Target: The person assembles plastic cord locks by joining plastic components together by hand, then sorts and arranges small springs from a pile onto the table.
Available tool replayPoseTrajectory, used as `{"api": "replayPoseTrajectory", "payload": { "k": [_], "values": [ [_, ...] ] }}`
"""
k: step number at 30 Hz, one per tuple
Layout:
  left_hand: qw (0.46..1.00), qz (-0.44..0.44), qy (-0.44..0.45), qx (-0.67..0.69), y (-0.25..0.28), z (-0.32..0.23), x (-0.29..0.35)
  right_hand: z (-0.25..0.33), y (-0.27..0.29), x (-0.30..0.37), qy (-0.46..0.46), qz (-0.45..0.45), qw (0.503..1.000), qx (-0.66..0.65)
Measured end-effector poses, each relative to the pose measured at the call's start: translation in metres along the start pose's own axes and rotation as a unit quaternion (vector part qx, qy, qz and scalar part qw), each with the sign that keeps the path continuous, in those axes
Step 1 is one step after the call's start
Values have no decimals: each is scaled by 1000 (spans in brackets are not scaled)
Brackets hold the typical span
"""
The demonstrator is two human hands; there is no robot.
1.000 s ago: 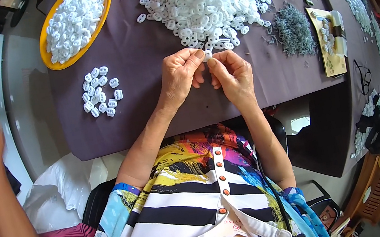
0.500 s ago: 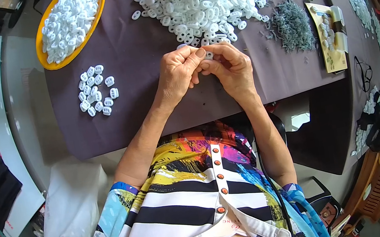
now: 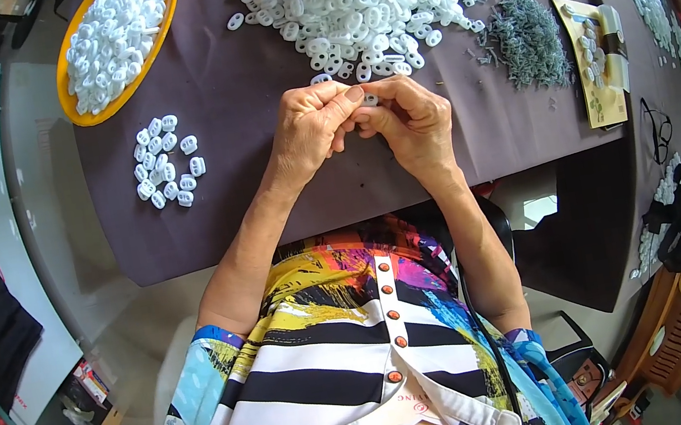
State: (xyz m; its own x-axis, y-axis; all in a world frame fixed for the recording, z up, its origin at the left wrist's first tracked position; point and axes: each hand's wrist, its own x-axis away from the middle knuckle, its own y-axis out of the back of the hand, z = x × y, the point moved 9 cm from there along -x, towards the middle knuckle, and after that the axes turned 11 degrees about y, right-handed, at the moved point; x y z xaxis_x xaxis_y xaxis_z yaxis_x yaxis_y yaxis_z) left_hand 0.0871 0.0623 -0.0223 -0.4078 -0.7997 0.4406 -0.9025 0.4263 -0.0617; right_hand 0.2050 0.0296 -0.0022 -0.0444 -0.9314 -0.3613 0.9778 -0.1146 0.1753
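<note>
My left hand (image 3: 311, 126) and my right hand (image 3: 415, 121) meet near the table's front edge, thumbs and fingertips pinched together. Between them is a small white plastic cord lock (image 3: 371, 101) with two holes, mostly hidden by the fingers; both hands are closed on it. Just beyond my fingertips lies a big heap of loose white two-holed cord lock parts (image 3: 364, 6). Off to the left sits a small group of white cord locks (image 3: 162, 166), spread in a rough ring. Right of the heap is a pile of tiny grey springs (image 3: 523, 38).
A yellow oval tray (image 3: 170, 29) full of white parts stands at the far left. Toward the right lie a yellow card package (image 3: 603, 96) and black-rimmed glasses (image 3: 658, 130). A second dark-covered table (image 3: 636, 172) holds more white pieces along the right. The brown tablecloth (image 3: 260, 217) ends before me.
The other person's hand and the large white bag at lower left have gone out of view. My view has shifted slightly; both hands keep their pinch on the cord lock.
</note>
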Motion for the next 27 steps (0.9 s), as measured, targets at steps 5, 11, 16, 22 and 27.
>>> {"api": "replayPoseTrajectory", "payload": {
  "k": [5, 11, 16, 22, 27],
  "values": [
    [1000, 6, 1, 0, 5, -3, -2, -3, -3, -2, -7, -6, 1000, -18],
    [1000, -11, -15, -20, -12, -19, -4, 6, 18, -6, 28, -53, 998, -1],
    [999, -50, -22, -2, -26, -20, -14, 25, 41, -11, 98, -1, 994, 46],
    [998, 45, -25, 42, -71, -7, -29, 28, 86, -4, 22, 6, 998, 51],
    [997, 68, 10, 40, -93, 6, -31, 40, 150, 2, 98, -70, 977, 175]
  ]
}}
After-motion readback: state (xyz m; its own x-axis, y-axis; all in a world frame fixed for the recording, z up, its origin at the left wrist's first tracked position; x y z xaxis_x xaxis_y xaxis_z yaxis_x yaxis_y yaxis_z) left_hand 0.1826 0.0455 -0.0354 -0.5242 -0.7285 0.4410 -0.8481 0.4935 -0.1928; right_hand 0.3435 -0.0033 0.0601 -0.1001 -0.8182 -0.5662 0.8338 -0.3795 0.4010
